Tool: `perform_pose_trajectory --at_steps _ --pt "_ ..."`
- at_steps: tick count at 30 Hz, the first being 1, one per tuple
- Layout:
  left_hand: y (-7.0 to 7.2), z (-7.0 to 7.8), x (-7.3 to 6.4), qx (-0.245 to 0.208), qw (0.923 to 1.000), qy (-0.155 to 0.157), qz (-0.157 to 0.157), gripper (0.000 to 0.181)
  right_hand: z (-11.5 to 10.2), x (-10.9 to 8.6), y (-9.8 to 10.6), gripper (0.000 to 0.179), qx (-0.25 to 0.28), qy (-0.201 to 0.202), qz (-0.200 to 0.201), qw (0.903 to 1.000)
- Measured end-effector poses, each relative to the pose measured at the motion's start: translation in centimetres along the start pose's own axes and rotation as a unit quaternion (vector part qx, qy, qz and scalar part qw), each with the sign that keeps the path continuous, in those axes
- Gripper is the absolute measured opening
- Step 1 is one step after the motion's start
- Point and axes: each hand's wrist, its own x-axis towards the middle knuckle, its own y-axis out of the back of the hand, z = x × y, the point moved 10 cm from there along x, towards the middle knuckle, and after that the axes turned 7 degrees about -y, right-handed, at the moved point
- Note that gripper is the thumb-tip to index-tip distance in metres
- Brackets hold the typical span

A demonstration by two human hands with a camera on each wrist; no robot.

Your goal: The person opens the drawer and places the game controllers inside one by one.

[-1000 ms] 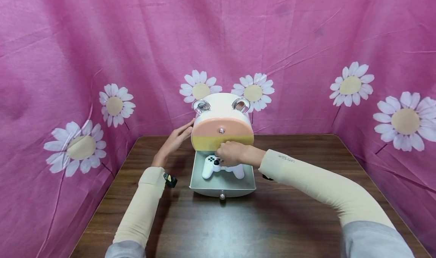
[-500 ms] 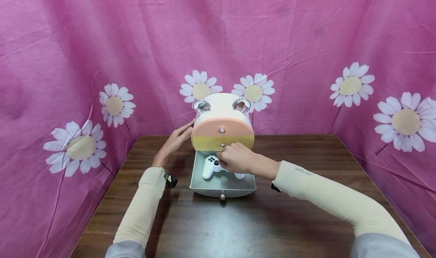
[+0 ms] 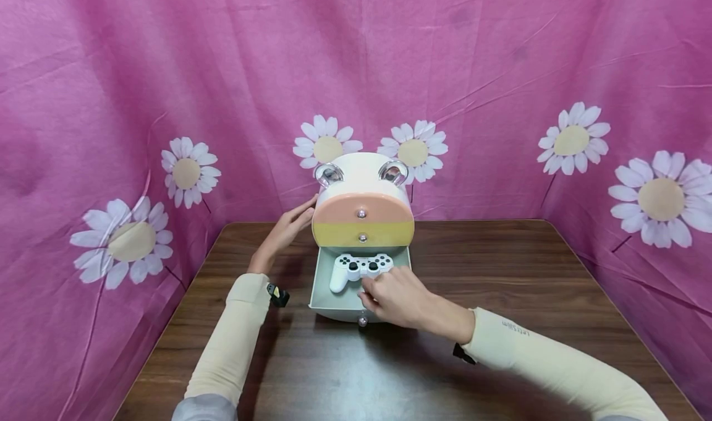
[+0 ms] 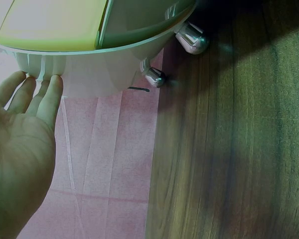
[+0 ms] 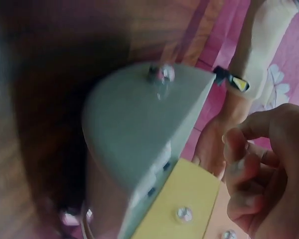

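Note:
A small rounded drawer cabinet (image 3: 364, 177) stands on the table with its pale green bottom drawer (image 3: 328, 300) pulled out. Inside that drawer lies a white game controller (image 3: 341, 279), its right part hidden behind my right hand (image 3: 405, 300). This hand hovers over the drawer's right front, fingers loosely curled and holding nothing, as the right wrist view confirms. The drawer's front knob (image 3: 363, 321) is just below and left of it. My left hand (image 4: 27, 139) rests its fairly straight fingertips against the cabinet's white left side.
The yellow middle drawer (image 3: 334, 234) and the orange top drawer (image 3: 339, 209) are closed, each with a round knob. Two shiny round ornaments sit on top. A brown wooden table (image 3: 311, 371) carries the cabinet, and a pink flowered cloth (image 3: 473, 68) hangs behind.
My right hand has moved from the yellow drawer's knob down and toward me, over the open drawer, uncovering that knob and more of the controller. The left hand stays in place.

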Motion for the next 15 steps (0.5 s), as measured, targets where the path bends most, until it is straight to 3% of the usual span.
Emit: perform_pose_trajectory --at_steps 4,15 --pt "0.0 0.0 -0.1 0.003 1.0000 0.002 0.001 0.053 -0.6 -1.3 -0.3 0.044 -0.003 -0.020 0.019 0.9996" --pt "-0.1 0.0 -0.2 -0.001 1.0000 0.005 0.005 0.053 -1.9 -3.8 -3.0 0.045 -0.039 -0.088 0.009 0.9953"
